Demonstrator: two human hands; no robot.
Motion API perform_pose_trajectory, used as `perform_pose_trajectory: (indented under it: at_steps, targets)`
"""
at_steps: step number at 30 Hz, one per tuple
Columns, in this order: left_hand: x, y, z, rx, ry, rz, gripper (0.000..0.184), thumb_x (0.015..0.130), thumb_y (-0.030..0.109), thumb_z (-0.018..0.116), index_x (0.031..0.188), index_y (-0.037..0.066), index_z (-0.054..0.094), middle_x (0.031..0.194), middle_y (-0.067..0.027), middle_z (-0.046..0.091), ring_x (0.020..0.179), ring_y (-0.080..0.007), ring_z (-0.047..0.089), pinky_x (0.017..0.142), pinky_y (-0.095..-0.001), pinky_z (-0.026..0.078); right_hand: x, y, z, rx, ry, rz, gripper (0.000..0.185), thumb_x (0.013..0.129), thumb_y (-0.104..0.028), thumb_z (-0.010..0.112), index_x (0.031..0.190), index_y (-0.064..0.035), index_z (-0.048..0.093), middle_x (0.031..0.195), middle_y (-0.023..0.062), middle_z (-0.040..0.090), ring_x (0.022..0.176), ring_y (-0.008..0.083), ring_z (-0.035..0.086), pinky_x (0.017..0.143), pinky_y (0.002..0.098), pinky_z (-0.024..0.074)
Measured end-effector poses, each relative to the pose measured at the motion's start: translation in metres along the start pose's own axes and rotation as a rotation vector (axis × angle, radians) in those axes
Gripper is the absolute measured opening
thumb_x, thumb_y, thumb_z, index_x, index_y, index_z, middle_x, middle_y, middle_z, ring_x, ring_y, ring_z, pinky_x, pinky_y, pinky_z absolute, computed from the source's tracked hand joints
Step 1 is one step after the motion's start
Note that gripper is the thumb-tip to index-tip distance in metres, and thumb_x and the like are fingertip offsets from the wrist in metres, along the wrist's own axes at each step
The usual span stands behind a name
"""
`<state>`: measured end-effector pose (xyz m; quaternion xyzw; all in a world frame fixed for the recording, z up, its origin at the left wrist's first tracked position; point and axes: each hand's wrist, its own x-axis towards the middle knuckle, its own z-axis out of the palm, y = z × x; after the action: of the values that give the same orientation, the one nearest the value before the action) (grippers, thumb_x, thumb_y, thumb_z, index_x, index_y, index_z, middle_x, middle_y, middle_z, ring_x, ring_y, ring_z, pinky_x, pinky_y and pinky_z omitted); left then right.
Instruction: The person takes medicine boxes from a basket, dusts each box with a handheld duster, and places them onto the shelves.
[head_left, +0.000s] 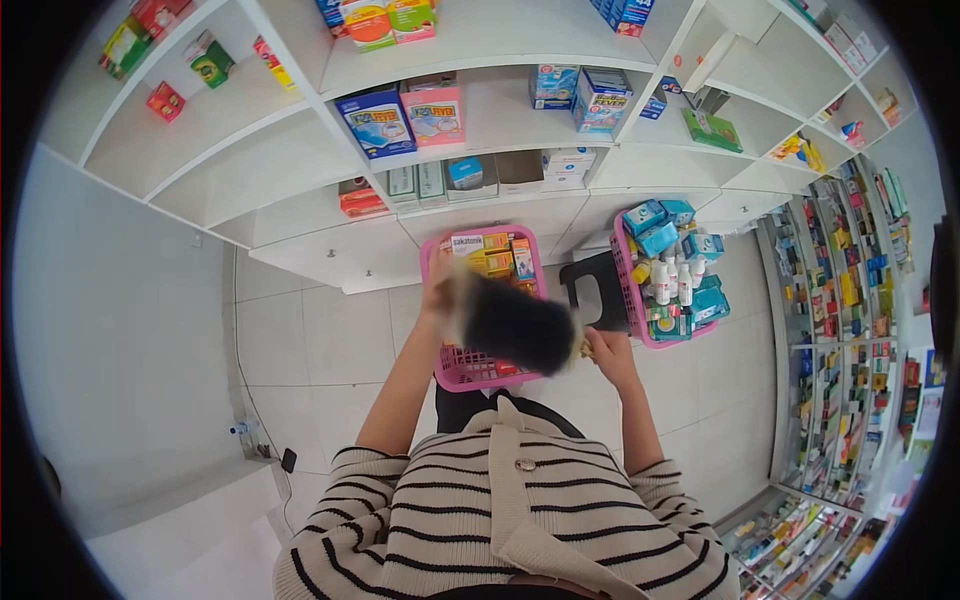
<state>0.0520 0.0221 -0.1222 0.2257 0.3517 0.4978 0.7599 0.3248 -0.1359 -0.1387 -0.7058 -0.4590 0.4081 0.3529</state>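
Observation:
A dark, blurred object (520, 325) with pale ends is held across the front of my body, above a pink basket (441, 376) of boxed goods. My left hand (437, 290) is at its left end, smeared by motion. At the lower right end, my right hand (600, 346) has its fingers closed around a small yellowish part of it. The dark object hides the middle of the basket. A white box marked "sakatonik" (467, 243) and several yellow and orange boxes show inside.
A second pink basket (630, 290) with blue boxes and white bottles stands to the right, beside a black stool (590, 283). White shelves (480, 135) with boxes run across the front. Stocked racks (840, 350) stand at the far right. A cable lies on the left floor.

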Motion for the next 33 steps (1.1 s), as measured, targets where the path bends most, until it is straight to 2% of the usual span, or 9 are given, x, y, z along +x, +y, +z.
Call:
perform_pose_trajectory:
  at_steps: [3, 7, 12, 14, 15, 16, 20, 22, 33]
  targets:
    - [-0.026, 0.001, 0.000, -0.017, 0.026, -0.185, 0.056, 0.099, 0.048, 0.037, 0.133, 0.005, 0.046, 0.124, -0.0102, 0.057, 0.111, -0.0199, 0.058, 0.092, -0.0334, 0.050, 0.007, -0.035, 0.008, -0.288, 0.172, -0.185, 0.043, 0.092, -0.036, 0.054, 0.070, -0.0021, 0.067, 0.060, 0.0211, 0.057, 0.057, 0.0385, 0.058, 0.052, 0.0429, 0.0435]
    - [-0.035, -0.012, -0.026, -0.191, -0.235, -0.252, 0.049, 0.099, 0.042, 0.040, 0.132, 0.006, 0.047, 0.124, -0.0111, 0.057, 0.112, -0.0202, 0.058, 0.093, -0.0343, 0.051, 0.006, -0.070, -0.007, -0.412, 0.015, -0.378, 0.041, 0.091, -0.037, 0.054, 0.070, -0.0043, 0.068, 0.059, 0.0183, 0.058, 0.057, 0.0370, 0.059, 0.053, 0.0432, 0.0449]
    - [-0.062, -0.012, -0.019, -0.043, -0.170, -0.306, 0.041, 0.099, 0.039, 0.043, 0.124, 0.009, 0.053, 0.115, -0.0078, 0.061, 0.104, -0.0192, 0.060, 0.094, -0.0339, 0.048, -0.002, -0.071, -0.017, -0.494, -0.080, -0.494, 0.038, 0.090, -0.036, 0.055, 0.071, -0.0070, 0.070, 0.060, 0.0153, 0.060, 0.056, 0.0348, 0.060, 0.051, 0.0424, 0.0455]
    - [-0.056, -0.019, -0.019, -0.616, -0.515, -0.378, 0.045, 0.098, 0.042, 0.045, 0.124, 0.006, 0.053, 0.119, -0.0095, 0.060, 0.108, -0.0197, 0.060, 0.097, -0.0354, 0.048, -0.006, -0.075, -0.021, -0.515, -0.015, -0.467, 0.037, 0.090, -0.036, 0.056, 0.071, -0.0075, 0.070, 0.060, 0.0150, 0.060, 0.056, 0.0344, 0.060, 0.051, 0.0422, 0.0455]
    - [-0.072, -0.025, -0.025, -0.076, -0.241, -0.170, 0.052, 0.097, 0.046, 0.045, 0.129, 0.005, 0.049, 0.123, -0.0107, 0.058, 0.110, -0.0203, 0.060, 0.099, -0.0361, 0.048, -0.007, -0.076, -0.022, -0.536, 0.043, -0.442, 0.036, 0.090, -0.036, 0.056, 0.072, -0.0081, 0.071, 0.061, 0.0147, 0.060, 0.056, 0.0340, 0.060, 0.051, 0.0419, 0.0455]
    - [-0.073, -0.008, -0.013, -0.055, -0.182, -0.365, 0.052, 0.099, 0.044, 0.042, 0.134, 0.005, 0.044, 0.128, -0.0106, 0.056, 0.112, -0.0204, 0.059, 0.099, -0.0365, 0.048, -0.006, -0.074, -0.028, -0.534, 0.044, -0.446, 0.036, 0.090, -0.036, 0.056, 0.072, -0.0081, 0.071, 0.061, 0.0147, 0.060, 0.056, 0.0340, 0.060, 0.051, 0.0419, 0.0455]
    - [-0.064, -0.023, -0.015, -0.434, -0.307, -0.449, 0.055, 0.096, 0.046, 0.047, 0.132, 0.004, 0.047, 0.124, -0.0132, 0.057, 0.112, -0.0234, 0.059, 0.100, -0.0406, 0.047, -0.008, -0.079, -0.045, -0.550, 0.039, -0.537, 0.037, 0.089, -0.035, 0.056, 0.068, -0.0076, 0.068, 0.059, 0.0137, 0.060, 0.055, 0.0334, 0.059, 0.050, 0.0416, 0.0451]
    - [-0.082, -0.010, 0.004, -0.082, -0.154, -0.273, 0.058, 0.095, 0.048, 0.049, 0.131, 0.003, 0.048, 0.123, -0.0133, 0.058, 0.110, -0.0250, 0.059, 0.099, -0.0426, 0.047, -0.017, -0.085, -0.045, -0.573, 0.100, -0.493, 0.038, 0.089, -0.035, 0.056, 0.066, -0.0070, 0.067, 0.059, 0.0134, 0.059, 0.054, 0.0332, 0.059, 0.050, 0.0417, 0.0449]
    - [-0.080, -0.005, 0.005, -0.303, -0.279, -0.238, 0.052, 0.096, 0.044, 0.050, 0.128, 0.003, 0.050, 0.119, -0.0122, 0.060, 0.109, -0.0214, 0.060, 0.092, -0.0369, 0.051, -0.007, -0.134, -0.073, -0.627, 0.048, -0.704, 0.036, 0.087, -0.032, 0.061, 0.061, -0.0063, 0.064, 0.057, 0.0099, 0.059, 0.051, 0.0296, 0.058, 0.046, 0.0392, 0.0426]
